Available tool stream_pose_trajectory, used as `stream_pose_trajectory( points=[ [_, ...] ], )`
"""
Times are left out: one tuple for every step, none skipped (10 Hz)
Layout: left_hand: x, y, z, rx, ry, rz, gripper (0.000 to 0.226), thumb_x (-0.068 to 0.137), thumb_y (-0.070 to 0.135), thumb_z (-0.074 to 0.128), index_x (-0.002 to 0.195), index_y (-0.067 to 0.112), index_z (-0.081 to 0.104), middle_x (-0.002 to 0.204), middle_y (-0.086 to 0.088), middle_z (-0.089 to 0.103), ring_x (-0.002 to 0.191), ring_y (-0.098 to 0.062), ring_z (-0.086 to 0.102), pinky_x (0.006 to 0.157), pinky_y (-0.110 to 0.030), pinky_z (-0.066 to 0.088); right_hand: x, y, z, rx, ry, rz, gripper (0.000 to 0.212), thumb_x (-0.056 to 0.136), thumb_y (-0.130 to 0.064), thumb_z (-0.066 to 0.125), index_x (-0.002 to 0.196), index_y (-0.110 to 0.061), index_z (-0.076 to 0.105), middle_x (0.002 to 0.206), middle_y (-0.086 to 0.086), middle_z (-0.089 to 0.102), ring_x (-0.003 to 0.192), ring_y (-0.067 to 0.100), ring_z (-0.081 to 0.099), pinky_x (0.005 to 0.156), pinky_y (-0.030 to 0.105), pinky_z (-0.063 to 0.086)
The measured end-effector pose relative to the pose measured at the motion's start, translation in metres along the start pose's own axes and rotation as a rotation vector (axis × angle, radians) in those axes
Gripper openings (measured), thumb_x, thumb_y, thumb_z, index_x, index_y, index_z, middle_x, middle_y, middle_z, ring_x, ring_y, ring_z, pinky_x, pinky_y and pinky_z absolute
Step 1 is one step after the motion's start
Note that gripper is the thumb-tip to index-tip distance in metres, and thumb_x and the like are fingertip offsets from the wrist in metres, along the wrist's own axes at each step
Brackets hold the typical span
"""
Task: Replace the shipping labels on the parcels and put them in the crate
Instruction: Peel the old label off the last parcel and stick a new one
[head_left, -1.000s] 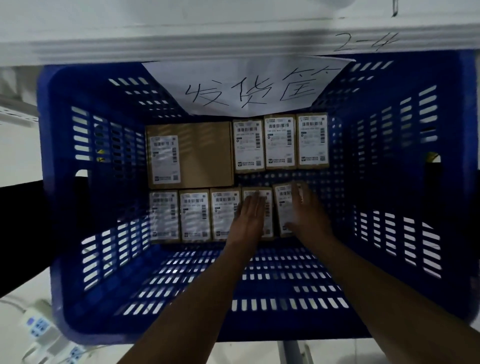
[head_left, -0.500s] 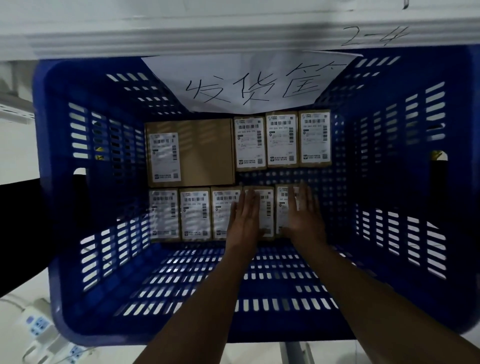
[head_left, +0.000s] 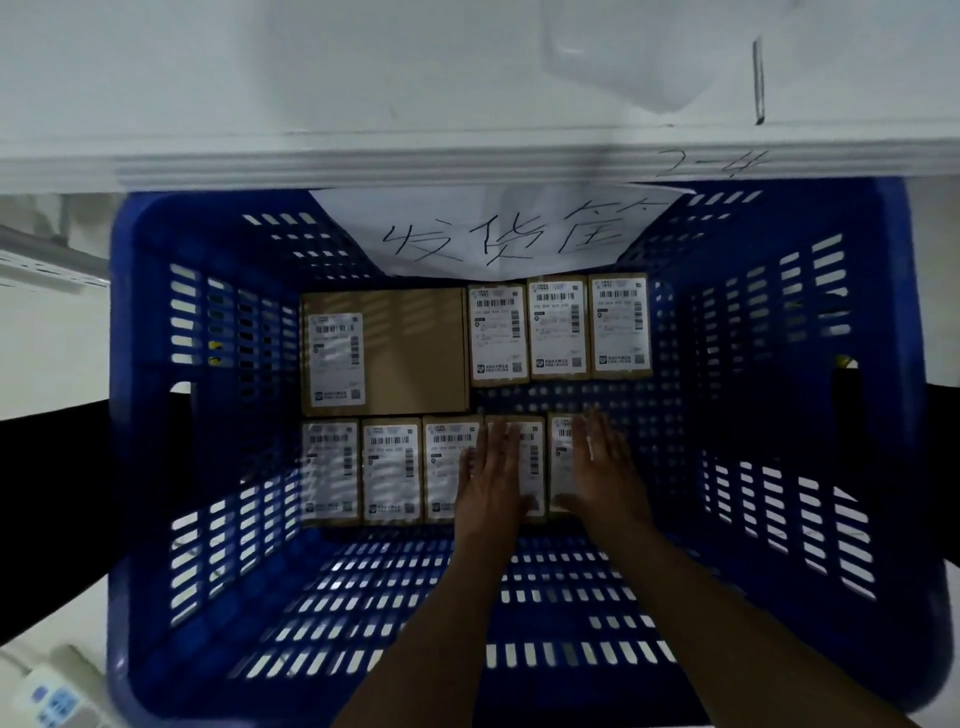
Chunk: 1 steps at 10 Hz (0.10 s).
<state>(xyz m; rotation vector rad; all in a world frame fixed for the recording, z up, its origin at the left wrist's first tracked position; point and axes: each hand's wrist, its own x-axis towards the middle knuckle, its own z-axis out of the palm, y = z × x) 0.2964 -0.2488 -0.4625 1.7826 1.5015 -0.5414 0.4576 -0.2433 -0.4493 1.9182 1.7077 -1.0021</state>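
Labelled parcels (head_left: 392, 470), nine so far, lie in blue crate (head_left: 156, 415) w/ left hand (head_left: 491, 483) & right hand (head_left: 605, 473) flat-fingered on nearest two, space left beyond right hand.

Crate (head_left: 156, 467) floor: parcels in two rows.
Far row: large parcel (head_left: 410, 353) left, three small parcels (head_left: 558, 327) side by side to its right. Near row: five small parcels (head_left: 389, 470) side by side. Left hand (head_left: 491, 488) lies on the fourth, right hand (head_left: 605, 480) on the fifth. Paper sign (head_left: 498, 234) hangs on far wall.
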Motion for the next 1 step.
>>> stream_pose_trajectory(
  points=[
    [-0.0017, 0.0063, -0.0134, -0.079, 0.033, -0.024, 0.097, 0.102, 0.037, 0.057, 0.158, 0.018, -0.021, 0.168, -0.004, -0.023, 0.156, -0.021, -0.017, 0.126, -0.041, -0.006, 0.0000, -0.0069, -0.0161, 0.017, -0.010, 0.024, 0.111, 0.090, -0.050, 0.068, 0.159, -0.011, -0.009, 0.166, 0.014, -0.017, 0.154, 0.033, -0.001, 0.126, 0.041, 0.007]
  ],
)
